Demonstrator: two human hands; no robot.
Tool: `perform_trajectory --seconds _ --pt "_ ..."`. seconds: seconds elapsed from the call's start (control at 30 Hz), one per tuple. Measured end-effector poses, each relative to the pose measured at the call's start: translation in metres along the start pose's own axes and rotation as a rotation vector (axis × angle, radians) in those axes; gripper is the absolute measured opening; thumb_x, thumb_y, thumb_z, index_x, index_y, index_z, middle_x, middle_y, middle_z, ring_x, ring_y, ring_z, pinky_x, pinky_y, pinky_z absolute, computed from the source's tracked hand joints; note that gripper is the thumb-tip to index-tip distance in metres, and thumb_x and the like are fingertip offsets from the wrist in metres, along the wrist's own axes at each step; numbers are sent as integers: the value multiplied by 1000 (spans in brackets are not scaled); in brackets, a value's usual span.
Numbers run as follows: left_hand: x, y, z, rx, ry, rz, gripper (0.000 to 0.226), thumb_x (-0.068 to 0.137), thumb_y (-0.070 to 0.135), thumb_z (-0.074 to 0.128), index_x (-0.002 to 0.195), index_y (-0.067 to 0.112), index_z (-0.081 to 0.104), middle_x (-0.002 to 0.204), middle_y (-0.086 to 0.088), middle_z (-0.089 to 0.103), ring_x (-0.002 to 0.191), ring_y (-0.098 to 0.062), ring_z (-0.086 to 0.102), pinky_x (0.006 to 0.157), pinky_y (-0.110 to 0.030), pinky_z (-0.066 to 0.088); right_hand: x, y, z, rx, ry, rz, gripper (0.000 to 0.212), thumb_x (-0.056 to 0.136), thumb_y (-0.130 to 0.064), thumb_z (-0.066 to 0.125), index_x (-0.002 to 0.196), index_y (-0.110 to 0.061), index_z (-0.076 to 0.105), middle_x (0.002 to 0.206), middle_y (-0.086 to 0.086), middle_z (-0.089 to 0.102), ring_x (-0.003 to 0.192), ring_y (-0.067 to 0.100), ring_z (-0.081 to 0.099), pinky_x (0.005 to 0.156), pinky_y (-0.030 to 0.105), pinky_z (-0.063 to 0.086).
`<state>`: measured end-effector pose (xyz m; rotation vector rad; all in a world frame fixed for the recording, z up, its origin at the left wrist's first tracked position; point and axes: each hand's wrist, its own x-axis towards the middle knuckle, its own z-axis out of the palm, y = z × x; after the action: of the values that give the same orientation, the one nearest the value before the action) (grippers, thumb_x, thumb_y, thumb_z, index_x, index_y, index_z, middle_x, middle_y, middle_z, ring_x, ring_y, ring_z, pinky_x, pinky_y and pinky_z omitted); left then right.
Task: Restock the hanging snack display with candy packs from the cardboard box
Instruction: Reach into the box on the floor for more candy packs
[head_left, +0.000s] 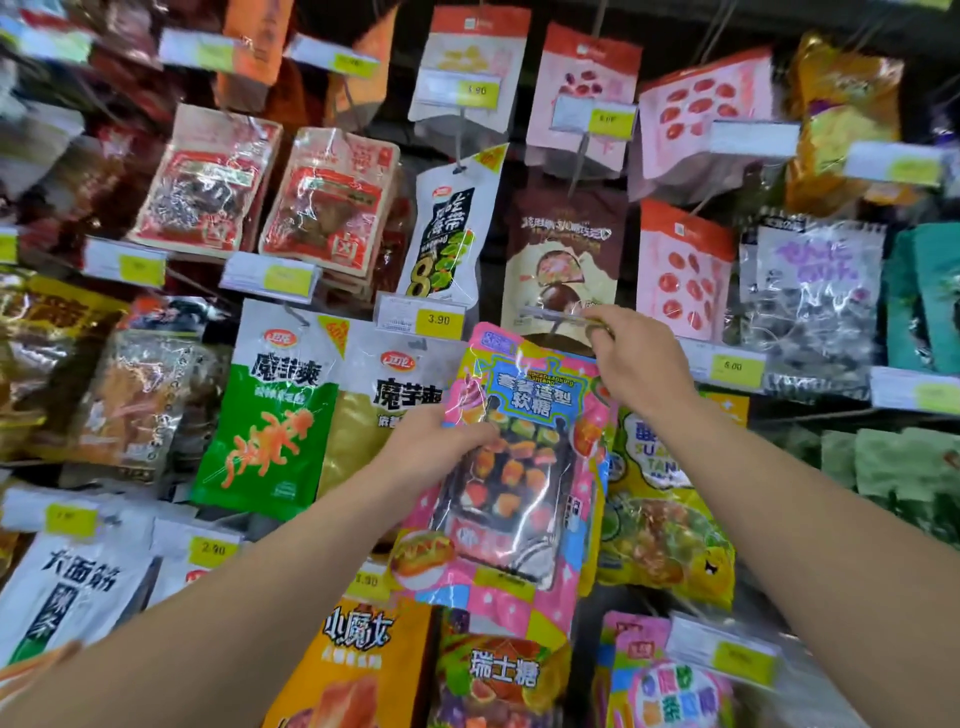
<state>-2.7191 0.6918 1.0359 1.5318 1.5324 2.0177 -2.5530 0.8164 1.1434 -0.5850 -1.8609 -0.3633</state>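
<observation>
The left hand (436, 441) holds a pink candy pack (519, 467) by its left edge, in front of hanging snack bags. The right hand (639, 364) pinches a clear tag holder (550, 316) just above the pack.

Hanging display rack (587, 156), dark backing, metal pegs | rows of snack packs hung overlapping: red-windowed pack (205, 182) upper left, white-and-green pack (275, 410) mid left, brown chocolate pack (563, 249) centre, pink pack (680, 270) just right of it | yellow price tag (439, 319) clipped at peg end, reads 3.90
</observation>
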Motion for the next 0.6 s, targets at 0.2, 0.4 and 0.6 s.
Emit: perform_trajectory --seconds 0.2,0.4,0.6 --pt "17 7 16 -47 16 -58 16 81 26 74 91 14 75 92 2 76 90 -19 70 92 -42 54 1 3 -3 53 10 20 31 100 -28 44 124 -28 63 113 8 71 105 35 61 85 41 50" --pt "25 11 25 -59 0 -64 13 88 20 69 77 22 63 89 7 67 76 -2 54 76 -27 42 1 4 -7 66 -9 0 31 101 -29 44 125 -25 63 118 4 69 108 31 60 86 38 49" --pt "27 8 24 -17 -7 -138 16 85 23 73 93 9 73 91 -6 75 81 -19 70 78 -31 57 -2 2 -6 61 -13 -13 33 102 -29 41 127 -23 61 118 4 69 106 30 62 88 40 50"
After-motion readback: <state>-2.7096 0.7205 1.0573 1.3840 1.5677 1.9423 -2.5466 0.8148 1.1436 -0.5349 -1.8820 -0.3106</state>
